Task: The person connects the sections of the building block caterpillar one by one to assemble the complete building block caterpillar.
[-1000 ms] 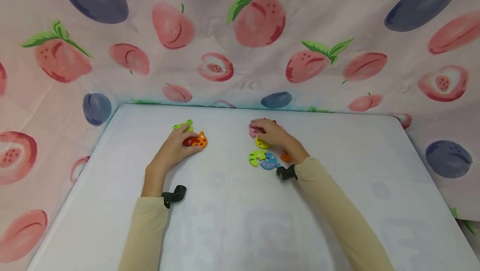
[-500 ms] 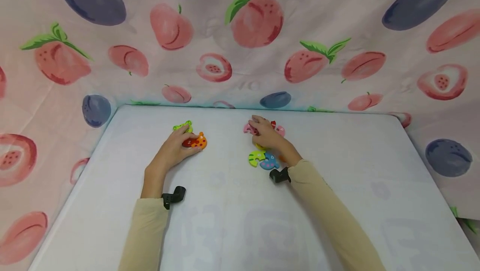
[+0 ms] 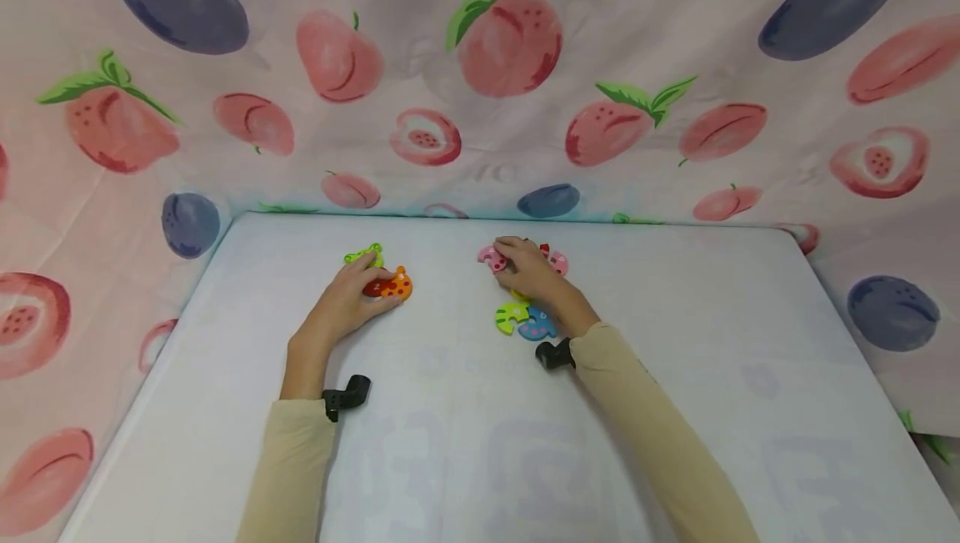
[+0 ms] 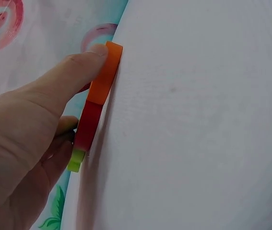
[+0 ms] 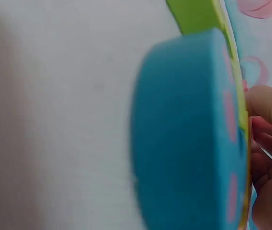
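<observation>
Seeing our left hand grip an orange piece left of centre, our right hand pinch a pink piece near frame centre, far edge of the table close beyond both, white surface stretching between and below.

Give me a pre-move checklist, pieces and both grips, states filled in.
1. Left grip on orange piece: ok, thumb against its edge.
2. Orange piece meeting red piece: ok, touching.
3. Lime piece joined to red piece: cannot tell, fingers cover the join.
4. Right grip holding pink piece: cannot tell, contact partly hidden.
5. Yellow piece uncovered: not ok, mostly under right grip.
6. Blue piece in view: ok, beside green-striped piece.
</observation>
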{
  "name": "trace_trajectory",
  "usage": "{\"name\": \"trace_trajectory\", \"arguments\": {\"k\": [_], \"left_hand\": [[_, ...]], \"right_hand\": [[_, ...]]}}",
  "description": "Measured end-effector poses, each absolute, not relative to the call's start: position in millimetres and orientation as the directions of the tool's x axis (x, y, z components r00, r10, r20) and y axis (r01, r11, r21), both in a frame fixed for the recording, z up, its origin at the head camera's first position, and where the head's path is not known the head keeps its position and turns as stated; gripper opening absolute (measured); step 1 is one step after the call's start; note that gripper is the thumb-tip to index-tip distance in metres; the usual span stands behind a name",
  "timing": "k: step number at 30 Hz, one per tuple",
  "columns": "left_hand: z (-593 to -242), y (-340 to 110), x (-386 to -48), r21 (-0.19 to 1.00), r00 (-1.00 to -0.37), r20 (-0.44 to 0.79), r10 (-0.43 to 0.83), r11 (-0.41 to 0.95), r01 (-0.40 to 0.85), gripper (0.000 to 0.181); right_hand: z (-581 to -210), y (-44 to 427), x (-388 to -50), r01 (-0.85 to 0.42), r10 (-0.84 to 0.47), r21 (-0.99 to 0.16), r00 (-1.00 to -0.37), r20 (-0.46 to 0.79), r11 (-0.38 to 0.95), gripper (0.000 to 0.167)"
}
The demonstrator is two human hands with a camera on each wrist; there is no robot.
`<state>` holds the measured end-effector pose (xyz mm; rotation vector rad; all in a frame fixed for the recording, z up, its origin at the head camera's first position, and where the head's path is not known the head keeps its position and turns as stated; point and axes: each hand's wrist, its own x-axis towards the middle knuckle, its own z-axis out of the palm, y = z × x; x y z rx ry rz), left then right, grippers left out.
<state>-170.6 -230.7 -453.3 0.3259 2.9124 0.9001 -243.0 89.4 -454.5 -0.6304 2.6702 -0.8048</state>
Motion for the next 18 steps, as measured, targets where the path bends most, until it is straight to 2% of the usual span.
{"name": "trace_trajectory", "arguments": {"k": [6,18], "left_hand": [[-453.8,-231.7,-171.4,0.560,-0.976,-0.011,0.218,0.810,0.174,0.050],[-453.8,-230.6,-171.5,0.565,-0.979,-0.005,0.203,0.808,0.165,0.048]], "right_hand": [[-458.6,86.2,-241.1,-0.347,-0.469,-0.533,-0.876,-0.108,0.771,0.063],[-462.4,86.7,-243.2,-0.330,-0.454,-0.595,-0.888,-0.066,0.733,0.060]]}}
